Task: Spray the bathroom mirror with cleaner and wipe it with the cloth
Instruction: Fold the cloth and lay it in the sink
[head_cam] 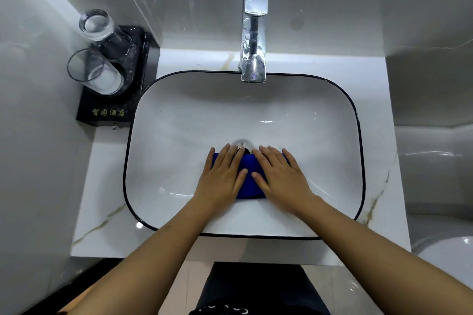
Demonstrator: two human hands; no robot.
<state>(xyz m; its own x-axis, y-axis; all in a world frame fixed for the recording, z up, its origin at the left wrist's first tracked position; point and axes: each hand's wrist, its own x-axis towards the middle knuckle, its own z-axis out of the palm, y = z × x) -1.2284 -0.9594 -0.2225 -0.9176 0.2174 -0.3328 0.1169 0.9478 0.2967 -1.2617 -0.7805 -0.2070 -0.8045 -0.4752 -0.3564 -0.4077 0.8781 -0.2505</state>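
blue cloth point(249, 176) is seen flat on the floor of the white basin point(179, 115), just before the drain point(242, 147), far edge touching or overlapping it. it is pressed down by both hands: left hand point(222, 176) on its left half, right hand point(279, 176) on its right half, fingers straight and spread, palms down, nothing gripped. the hands are side by side, thumbs close but not touching. the cloth's long axis runs left to right across the basin, short side pointing to the tap point(253, 33). beyond, two glasses point(96, 69) are stood on a black tray point(102, 110) at the far left. no mirror or spray bottle is in view. step judged: cloth being readied or wetted, spraying not begun. next move is judged to need the cloth gathered up in one hand and the cleaner found.
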